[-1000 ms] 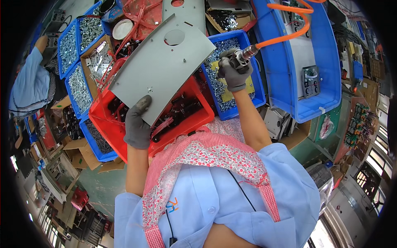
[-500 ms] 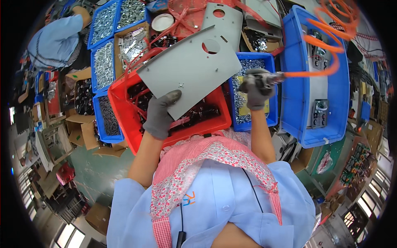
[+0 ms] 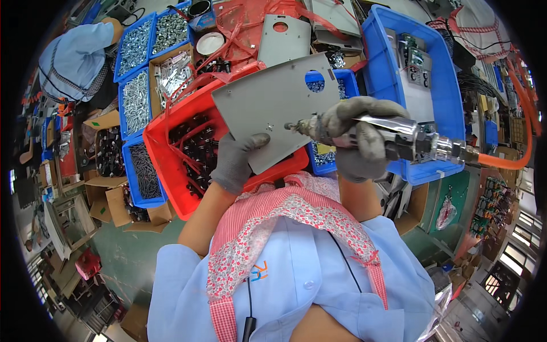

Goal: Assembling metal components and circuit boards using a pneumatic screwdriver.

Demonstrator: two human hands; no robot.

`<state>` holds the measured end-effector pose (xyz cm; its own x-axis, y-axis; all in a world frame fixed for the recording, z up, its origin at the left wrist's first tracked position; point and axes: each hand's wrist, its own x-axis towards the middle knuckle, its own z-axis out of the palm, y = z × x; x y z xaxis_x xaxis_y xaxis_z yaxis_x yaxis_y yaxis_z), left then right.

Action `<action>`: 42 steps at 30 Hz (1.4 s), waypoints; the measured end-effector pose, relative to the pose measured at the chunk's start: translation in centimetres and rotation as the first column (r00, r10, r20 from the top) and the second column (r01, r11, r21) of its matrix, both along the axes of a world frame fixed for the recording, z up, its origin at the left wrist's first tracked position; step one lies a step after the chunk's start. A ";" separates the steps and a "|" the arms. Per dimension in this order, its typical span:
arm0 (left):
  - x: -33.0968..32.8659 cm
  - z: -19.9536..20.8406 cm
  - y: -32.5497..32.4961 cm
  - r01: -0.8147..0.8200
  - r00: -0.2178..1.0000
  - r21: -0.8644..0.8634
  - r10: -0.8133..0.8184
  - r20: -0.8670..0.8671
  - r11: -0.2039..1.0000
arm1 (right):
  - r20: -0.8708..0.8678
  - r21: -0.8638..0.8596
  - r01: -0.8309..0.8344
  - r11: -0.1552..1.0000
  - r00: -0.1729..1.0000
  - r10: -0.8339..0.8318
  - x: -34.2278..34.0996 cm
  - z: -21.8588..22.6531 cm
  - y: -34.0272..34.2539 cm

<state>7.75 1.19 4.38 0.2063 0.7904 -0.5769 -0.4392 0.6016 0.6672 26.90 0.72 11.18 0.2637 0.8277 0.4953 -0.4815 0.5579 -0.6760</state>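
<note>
Here, in the head view, flat grey sheet-metal panel [image 3: 256, 102]: slants above the red rectangular plastic bin [image 3: 162, 162], showing a round hole and a small slot toward its far right corner.
Left hand in a dark grey knitted glove [image 3: 235, 165]: grips the panel by its left edge, toward the near corner; the thumb lies on the top face, the other fingers are out of sight.
Right hand in a worn grey glove [image 3: 364, 137]: wrapped around the silver metal power driver [image 3: 399, 132], at the right of the panel.
Dark driver tip [image 3: 289, 126]: over the panel's face, beside a cluster of small holes; whether it touches, I cannot tell.
Orange plastic hose [image 3: 504, 162]: joins the driver's rear end and curves up, well to the right of the panel.
Glossy black parts [image 3: 196, 142]: heaped in the red bin, left of the panel.
Blue plastic bin of small shiny nuts [image 3: 350, 84]: partly hidden behind the panel and the right hand.
Large blue plastic crate [image 3: 380, 48]: right of the panel, with circuit-board units [image 3: 419, 67] inside.
Second grey metal plate [image 3: 279, 45]: just beyond the panel.
Long silver screws [image 3: 135, 101]: piled well to the panel's left.
Co-worker in a light-blue shirt [image 3: 74, 54]: farther left of the panel.
</note>
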 end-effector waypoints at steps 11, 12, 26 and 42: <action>0.4 0.4 -2.3 0.059 0.998 0.042 -0.060 0.008 0.997 | 0.069 -0.089 -0.012 0.996 0.997 0.018 -1.5 0.2 -1.9; 0.3 0.4 -2.5 0.070 0.998 0.052 -0.071 0.003 0.996 | 0.095 -0.031 -0.027 0.999 0.995 0.030 -1.6 0.1 -2.0; 1.2 2.8 -3.3 0.196 0.979 0.265 -0.171 -0.114 0.944 | 0.072 -0.283 0.019 0.959 0.997 0.002 -1.0 3.4 -7.1; 23.3 8.1 -6.7 0.878 0.027 0.477 -0.989 -0.142 -0.045 | 0.065 -0.031 0.056 0.998 0.996 -0.054 -3.4 7.0 -12.4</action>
